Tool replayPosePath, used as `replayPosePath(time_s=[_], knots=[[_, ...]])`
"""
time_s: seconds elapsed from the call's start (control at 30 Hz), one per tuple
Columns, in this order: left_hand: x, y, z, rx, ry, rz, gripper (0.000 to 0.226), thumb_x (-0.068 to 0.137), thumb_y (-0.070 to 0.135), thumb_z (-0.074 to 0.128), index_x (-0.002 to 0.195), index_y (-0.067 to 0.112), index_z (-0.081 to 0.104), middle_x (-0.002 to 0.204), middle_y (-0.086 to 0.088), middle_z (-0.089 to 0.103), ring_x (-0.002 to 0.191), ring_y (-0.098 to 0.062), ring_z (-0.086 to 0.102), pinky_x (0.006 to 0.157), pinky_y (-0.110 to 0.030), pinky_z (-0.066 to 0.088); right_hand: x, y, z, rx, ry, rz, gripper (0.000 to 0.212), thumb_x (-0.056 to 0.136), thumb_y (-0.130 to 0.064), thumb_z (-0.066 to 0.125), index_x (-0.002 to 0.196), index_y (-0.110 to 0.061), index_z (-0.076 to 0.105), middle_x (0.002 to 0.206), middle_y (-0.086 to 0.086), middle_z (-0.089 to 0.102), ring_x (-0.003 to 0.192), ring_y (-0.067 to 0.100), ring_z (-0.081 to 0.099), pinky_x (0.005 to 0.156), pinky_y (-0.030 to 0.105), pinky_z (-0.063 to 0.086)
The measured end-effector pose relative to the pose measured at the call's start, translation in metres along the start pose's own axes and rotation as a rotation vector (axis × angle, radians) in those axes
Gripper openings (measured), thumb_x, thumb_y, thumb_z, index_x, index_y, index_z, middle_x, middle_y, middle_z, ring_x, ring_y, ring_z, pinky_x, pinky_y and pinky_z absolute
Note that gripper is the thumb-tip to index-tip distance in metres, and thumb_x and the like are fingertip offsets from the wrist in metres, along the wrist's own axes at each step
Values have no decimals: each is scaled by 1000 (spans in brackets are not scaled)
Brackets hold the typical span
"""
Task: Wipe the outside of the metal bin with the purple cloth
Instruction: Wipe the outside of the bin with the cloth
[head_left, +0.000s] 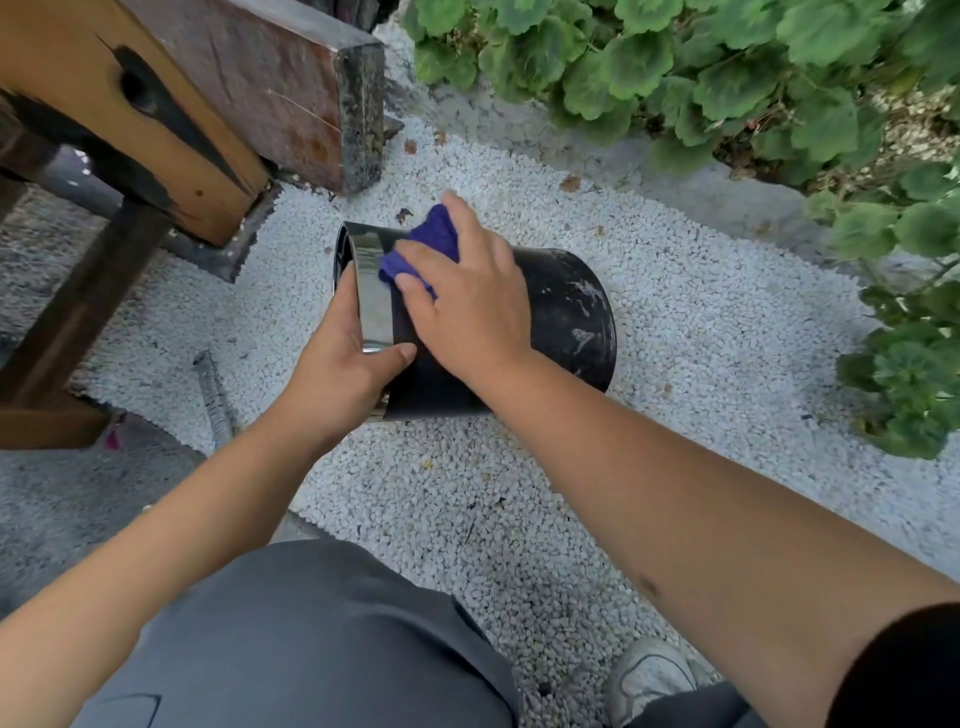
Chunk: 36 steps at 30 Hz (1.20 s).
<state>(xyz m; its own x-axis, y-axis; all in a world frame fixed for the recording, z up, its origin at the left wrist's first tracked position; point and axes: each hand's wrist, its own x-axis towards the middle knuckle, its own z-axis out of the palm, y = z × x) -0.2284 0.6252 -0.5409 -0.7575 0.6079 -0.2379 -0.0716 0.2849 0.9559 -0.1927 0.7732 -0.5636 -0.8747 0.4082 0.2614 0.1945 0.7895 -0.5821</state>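
Metal bin (561, 312) on its side | left hand (343, 364) grips rim | right hand (467, 291) flat, presses purple cloth (434, 234)

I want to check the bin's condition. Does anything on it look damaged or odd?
Yes. The metal bin lies on its side on the gravel, and pale scuff marks show on its dark wall near the base. The right hand presses the purple cloth near the shiny rim, away from them.

Purple cloth (434, 236) — black, chrome-banded bin (561, 312) — white gravel (701, 338)
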Motion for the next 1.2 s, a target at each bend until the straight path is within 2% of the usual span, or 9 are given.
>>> replayPosePath(time_s=[0.1,0.23,0.37,0.47,0.63,0.87,1.0,1.13,1.2], knots=[[-3,-6,-2,-50,56,-13,73,84,-7,56,148,20,37,134,-7,62,122,-24,60,102,-39,49,1,36,0,-34,-46,127,30,92,-40,54,119,-36,67,156,0,33,123,34,43,93,48,48],[-5,-8,-4,-62,76,-34,71,89,-16,52,147,24,41,131,0,66,118,-15,64,87,-19,53,-2,83,-12,-106,-76,238,28,93,-42,50,118,-41,63,159,-4,26,123,31,41,90,43,49],[-6,-12,-2,-175,234,-110,67,87,-13,61,144,17,42,114,-2,74,105,-19,71,80,-28,56,-5,107,-20,-146,-107,300,28,96,-39,48,120,-38,63,160,-4,22,126,31,36,93,45,48],[-16,-16,-1,25,273,-55,59,87,6,69,138,20,44,112,5,74,104,-12,70,85,-32,58,-5,106,-20,-136,-90,314,28,96,-38,49,120,-36,63,159,-3,22,126,31,35,90,44,50],[-31,-22,-3,260,84,-5,92,85,11,74,153,43,20,132,24,59,111,-5,66,85,-28,58,-6,104,-20,-140,-88,284,28,96,-38,51,121,-33,64,158,-1,25,125,32,37,89,43,50],[-5,-5,-9,125,184,21,73,78,8,71,138,44,48,119,11,70,106,-9,68,88,-26,55,17,66,-27,9,-62,158,29,94,-34,57,120,-26,68,153,4,36,129,31,41,99,46,45],[7,9,-2,-107,173,67,56,80,-5,58,132,16,54,119,-3,70,108,-20,65,93,-35,52,21,-13,-19,214,-6,4,27,86,-32,64,110,-24,73,148,11,44,122,38,49,98,47,46],[1,5,2,-46,91,61,51,89,4,60,135,19,45,125,6,65,117,-11,60,95,-33,48,14,-38,-8,93,-46,-106,31,86,-41,63,115,-34,69,153,5,37,115,36,48,92,46,48],[-4,-2,-3,103,107,58,68,94,8,60,150,26,25,140,13,52,119,10,53,99,-15,43,13,-21,-8,41,-86,-61,33,89,-44,61,120,-35,66,156,4,33,119,36,46,95,47,46]])
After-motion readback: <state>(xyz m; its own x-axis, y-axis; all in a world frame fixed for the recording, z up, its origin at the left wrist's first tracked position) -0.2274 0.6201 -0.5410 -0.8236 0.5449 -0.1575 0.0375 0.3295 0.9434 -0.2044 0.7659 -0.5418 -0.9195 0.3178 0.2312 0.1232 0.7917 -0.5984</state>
